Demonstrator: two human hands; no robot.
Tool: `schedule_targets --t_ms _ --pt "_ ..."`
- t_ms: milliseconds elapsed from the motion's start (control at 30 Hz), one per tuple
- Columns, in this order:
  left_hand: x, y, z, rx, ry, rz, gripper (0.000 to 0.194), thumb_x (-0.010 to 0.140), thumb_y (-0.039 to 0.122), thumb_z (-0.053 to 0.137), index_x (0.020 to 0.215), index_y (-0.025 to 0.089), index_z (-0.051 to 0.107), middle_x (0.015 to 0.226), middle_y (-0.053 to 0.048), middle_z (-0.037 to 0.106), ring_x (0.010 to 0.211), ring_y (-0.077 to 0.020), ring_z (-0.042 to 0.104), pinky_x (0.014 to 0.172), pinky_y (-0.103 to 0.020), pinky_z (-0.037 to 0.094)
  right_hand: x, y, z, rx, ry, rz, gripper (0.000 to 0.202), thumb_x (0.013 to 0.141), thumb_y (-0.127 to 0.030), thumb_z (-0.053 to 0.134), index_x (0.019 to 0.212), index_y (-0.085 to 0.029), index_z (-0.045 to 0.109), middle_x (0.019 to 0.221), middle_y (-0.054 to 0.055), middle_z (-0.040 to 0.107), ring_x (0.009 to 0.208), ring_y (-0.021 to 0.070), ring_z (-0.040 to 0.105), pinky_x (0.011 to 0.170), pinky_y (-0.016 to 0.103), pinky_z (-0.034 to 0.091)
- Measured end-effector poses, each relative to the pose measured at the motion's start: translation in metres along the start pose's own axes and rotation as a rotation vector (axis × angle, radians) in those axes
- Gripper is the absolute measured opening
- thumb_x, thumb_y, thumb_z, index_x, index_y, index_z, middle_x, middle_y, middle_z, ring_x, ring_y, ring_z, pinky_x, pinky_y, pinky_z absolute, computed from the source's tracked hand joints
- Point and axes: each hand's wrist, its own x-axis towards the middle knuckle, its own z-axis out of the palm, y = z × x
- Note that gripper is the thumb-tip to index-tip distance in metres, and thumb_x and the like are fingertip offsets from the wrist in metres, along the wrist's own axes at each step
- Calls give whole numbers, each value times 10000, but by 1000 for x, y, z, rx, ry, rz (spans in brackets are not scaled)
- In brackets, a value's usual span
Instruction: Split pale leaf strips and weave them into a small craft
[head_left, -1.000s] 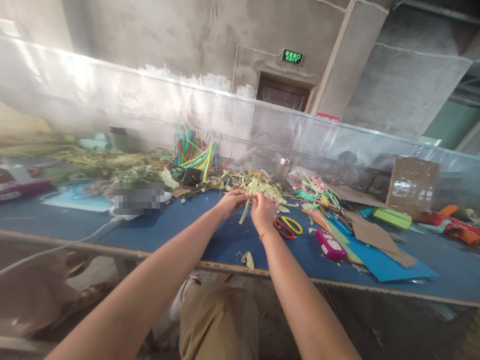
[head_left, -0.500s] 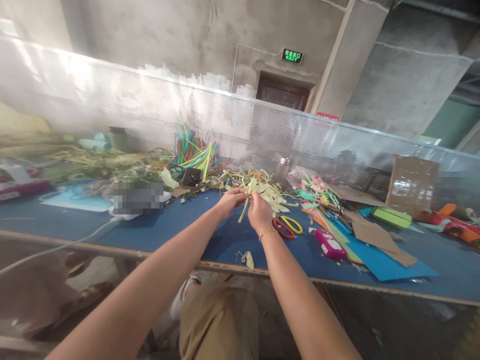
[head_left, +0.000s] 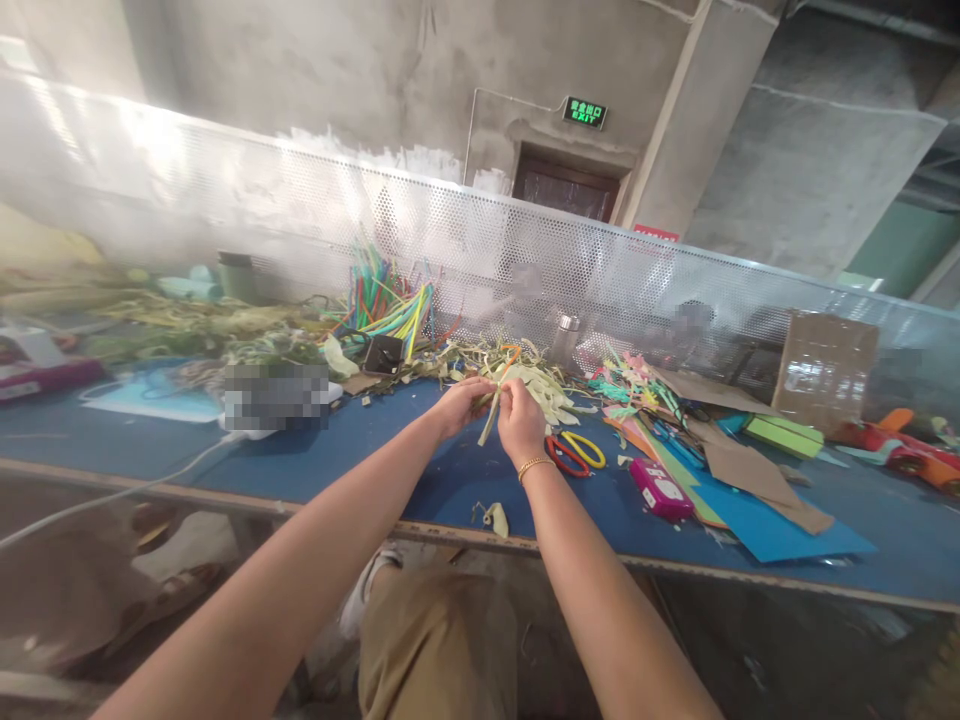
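Note:
Pinched between my two hands is a pale green leaf-like strip [head_left: 489, 421], its loose end hanging down over the table. My left hand [head_left: 459, 406] grips it from the left, fingers closed. On the other side my right hand [head_left: 523, 422] is closed at its upper part, thumb and fingertips together. An orange strip [head_left: 512, 356] shows just above the fingers; whether it is held I cannot tell. Behind the hands lies a heap of pale green leaf pieces [head_left: 551, 392]. Scissors with red and yellow handles [head_left: 576, 453] rest beside my right wrist.
On the blue table [head_left: 337, 470] a white power strip [head_left: 330, 393] with a cable lies left. Colourful pipe cleaners [head_left: 386, 305] stand at the back near a metal flask [head_left: 565, 340]. Rightward are a purple box [head_left: 660, 489], blue sheets [head_left: 795, 535] and cardboard [head_left: 829, 370]. A perforated screen [head_left: 465, 230] stands behind.
My fingers have shifted slightly around the strip, the left hand turning a little. More of the orange strip shows above them. The things on the table have stayed put.

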Motion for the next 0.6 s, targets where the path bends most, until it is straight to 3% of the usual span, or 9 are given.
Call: schedule_targets --t_ms 600 --pt "-2 3 2 -3 46 -20 187 577 216 750 681 176 600 555 46 522 512 -71 494 532 -205 401 1 -3 -4 -18 -20 3 229 927 -287 399 943 -215 616 840 28 670 770 161 589 652 240 339"
